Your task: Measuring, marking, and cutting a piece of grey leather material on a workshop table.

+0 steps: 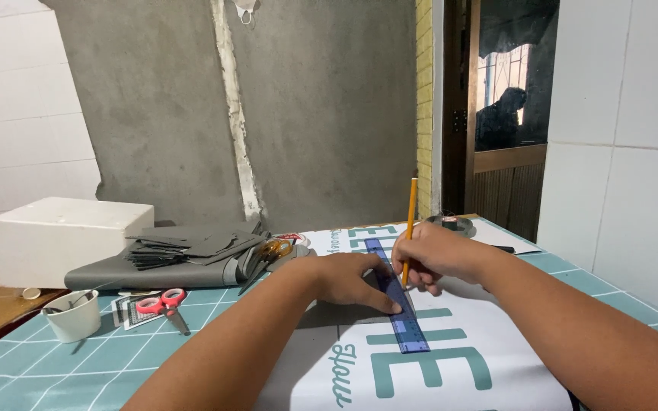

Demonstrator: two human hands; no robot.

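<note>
From the head camera I see my left hand (356, 278) pressed flat, fingers spread, on a translucent blue plastic ruler (399, 304) that lies slantwise across a white printed sheet with teal lettering (451, 365) on the teal tiled tabletop (55, 365). My right hand (436, 255) is closed around a yellow wooden pencil (409, 228), held nearly upright with its tip at the ruler's edge, though I cannot quite tell whether it touches the paper. To the left lie pink-handled scissors (163, 302), a small white cup (72, 314), a stack of grey cut sheets (192, 247) and a white foam box (62, 236).
</note>
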